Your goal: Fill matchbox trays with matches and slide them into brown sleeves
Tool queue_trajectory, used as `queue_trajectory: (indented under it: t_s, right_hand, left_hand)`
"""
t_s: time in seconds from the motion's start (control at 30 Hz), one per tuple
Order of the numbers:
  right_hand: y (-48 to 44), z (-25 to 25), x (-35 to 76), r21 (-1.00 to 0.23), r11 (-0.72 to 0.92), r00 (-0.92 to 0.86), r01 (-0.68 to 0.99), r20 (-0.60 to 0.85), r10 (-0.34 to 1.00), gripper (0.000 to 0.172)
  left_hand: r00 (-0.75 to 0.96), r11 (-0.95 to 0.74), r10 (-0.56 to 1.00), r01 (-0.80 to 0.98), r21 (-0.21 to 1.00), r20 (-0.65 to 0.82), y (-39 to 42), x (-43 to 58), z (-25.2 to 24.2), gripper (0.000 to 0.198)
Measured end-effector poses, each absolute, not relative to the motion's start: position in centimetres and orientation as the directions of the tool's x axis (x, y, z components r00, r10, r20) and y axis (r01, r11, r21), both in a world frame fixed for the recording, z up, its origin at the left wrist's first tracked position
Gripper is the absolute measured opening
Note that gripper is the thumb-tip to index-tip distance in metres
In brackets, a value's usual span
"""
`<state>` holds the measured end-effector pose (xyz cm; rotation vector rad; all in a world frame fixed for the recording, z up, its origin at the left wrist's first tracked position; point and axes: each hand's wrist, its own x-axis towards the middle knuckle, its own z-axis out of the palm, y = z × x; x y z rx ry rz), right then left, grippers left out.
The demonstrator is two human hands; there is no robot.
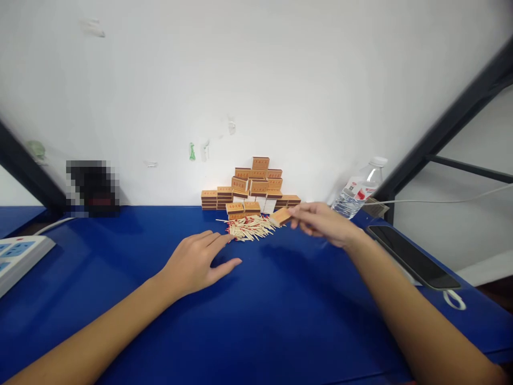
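On my feed the right hand (324, 223) is pinching a small tan cardboard matchbox (280, 216) between thumb and fingertips, holding it tilted just above the blue table (280, 321). The box is hanging at the right edge of a loose pile of red-tipped wooden matches (250, 228), close to it, though I cannot tell whether it is touching the sticks.

The left hand (196, 262) is lying palm down on the table with fingers spread wide and holding nothing; its fingertips (224, 239) are reaching the near left edge of the match pile.

Behind the pile I am seeing a stepped stack of tan matchboxes (256, 184) standing against the white wall (280, 80). A clear plastic water bottle (360, 190) is leaning to the right of the stack, a black smartphone (412, 256) is lying along the table's right edge, and a white power strip (16, 256) is sitting at the far left.
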<state>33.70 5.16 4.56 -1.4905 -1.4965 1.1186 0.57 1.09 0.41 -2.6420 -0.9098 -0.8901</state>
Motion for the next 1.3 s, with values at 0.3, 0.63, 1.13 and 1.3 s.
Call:
queue_trajectory:
  t_s: [0.3,0.63,1.13,1.3]
  right_hand:
    - [1.8,1.6,26.7,-0.95,-0.044,-0.531,0.308,-0.21,0.821,0.037]
    - [1.1,1.8,26.5,-0.932,0.023,-0.601,0.362,-0.215,0.77,0.034]
    - [11.0,0.5,42.5,-0.154,-0.187,0.234,0.97,0.393,0.89,0.028]
    - [12.2,-0.1,41.7,-0.218,-0.238,0.296,0.946,0.292,0.91,0.016]
  left_hand:
    - [0.685,-0.806,0.552,0.584,0.095,0.475,1.2,0.6,0.2,0.018]
    - [0.689,-0.827,0.551,0.528,0.194,0.472,0.7,1.1,0.1,0.034]
    - [0.735,-0.823,0.48,0.566,-0.043,0.48,1.9,-0.1,0.3,0.033]
    - [0.745,-0.809,0.463,0.577,-0.116,0.48,1.9,-0.3,0.8,0.035]
